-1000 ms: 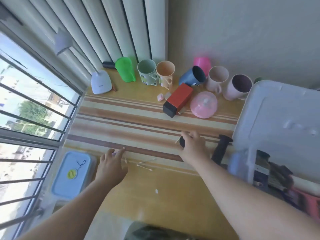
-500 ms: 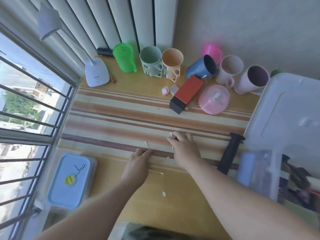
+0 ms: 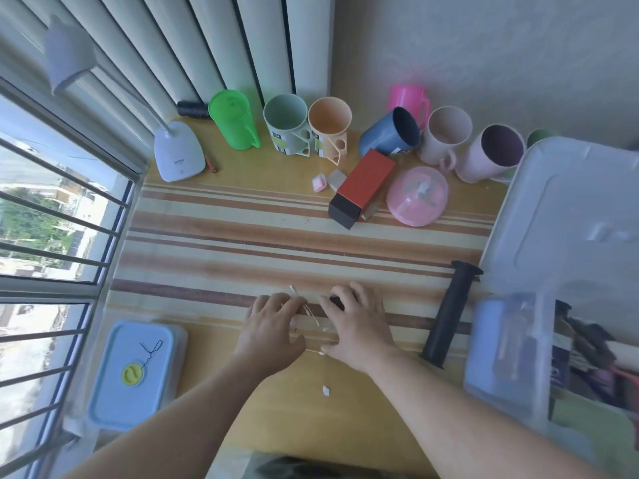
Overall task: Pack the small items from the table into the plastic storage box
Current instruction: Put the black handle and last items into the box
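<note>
Both hands, the left hand (image 3: 271,326) and right hand (image 3: 356,323), lie close together near the table's front edge, fingers spread over thin cotton swabs (image 3: 311,314). The swabs look light and bendy. Pinch them in the middle.

Behind the red box (image 3: 363,188) stand seven cups (image 3: 289,122); two small erasers (image 3: 320,183) lie just left of it.

A row of mugs (image 3: 328,127) lines the wall at the back of the table (image 3: 276,402), with the lamp (image 3: 178,155) at its left end and a carton (image 3: 361,188) and dome lid (image 3: 416,196) just in front. The storage box (image 3: 567,243) fills the right side — a grip (image 3: 449,314) lies just left of it. Near the front edge both hands — left (image 3: 271,326), right (image 3: 358,326) — rest side by side over the swabs (image 3: 311,314), and a lidded container (image 3: 133,373) sits off to the left.
</note>
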{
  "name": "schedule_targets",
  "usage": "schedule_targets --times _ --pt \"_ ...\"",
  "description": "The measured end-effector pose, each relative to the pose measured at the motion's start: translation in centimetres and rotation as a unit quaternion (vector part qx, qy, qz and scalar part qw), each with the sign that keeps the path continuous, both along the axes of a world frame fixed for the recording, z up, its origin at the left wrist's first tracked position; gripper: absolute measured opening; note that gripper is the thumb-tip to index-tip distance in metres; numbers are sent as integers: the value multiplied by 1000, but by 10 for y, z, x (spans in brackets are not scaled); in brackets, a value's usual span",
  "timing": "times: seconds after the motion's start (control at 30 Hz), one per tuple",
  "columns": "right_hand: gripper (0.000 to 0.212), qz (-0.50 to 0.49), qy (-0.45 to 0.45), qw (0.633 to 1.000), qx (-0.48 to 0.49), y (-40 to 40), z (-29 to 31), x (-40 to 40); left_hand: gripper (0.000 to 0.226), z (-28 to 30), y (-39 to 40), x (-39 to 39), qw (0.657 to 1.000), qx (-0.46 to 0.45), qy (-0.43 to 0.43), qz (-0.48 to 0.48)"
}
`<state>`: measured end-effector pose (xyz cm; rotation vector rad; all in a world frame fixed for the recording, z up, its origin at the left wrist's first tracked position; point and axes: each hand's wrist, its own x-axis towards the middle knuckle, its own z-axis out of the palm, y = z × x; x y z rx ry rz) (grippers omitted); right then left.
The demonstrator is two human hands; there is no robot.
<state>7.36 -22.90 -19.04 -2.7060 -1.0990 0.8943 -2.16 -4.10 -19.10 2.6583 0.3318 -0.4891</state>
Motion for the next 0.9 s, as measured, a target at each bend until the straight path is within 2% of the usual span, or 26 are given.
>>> schedule_targets --times 0.07,0.13,0.23,0.33,0.5,0.6,0.8,0.9 --pt "83 12 0 1000 -8 -1 -2 2 76 3 6 6 998 39 48 -24" --pt "68 12 2 1000 -8 -3 -1 4 76 2 11 14 994 81 60 -46" --pt "49 -8 8 1000 0 -7 1 6 51 1 16 26 995 92 39 -16" --pt "33 -30 18 999 -3 -11 3 7 27 -2 15 33 994 95 27 -38" --pt "5 -34 -20 999 -9 -9 2 -3 20 -3 6 43 983 129 25 -126" --pt "7 -28 -42 999 -11 -12 -5 -9 24 -7 3 40 968 172 23 -182" --pt "21 -55 -63 995 58 -27 -10 -7 21 -12 -2 9 975 132 -46 -173" --pt "20 -88 -70 988 104 -28 -8 -9 23 -15 -13 -17 973 128 -31 -189"
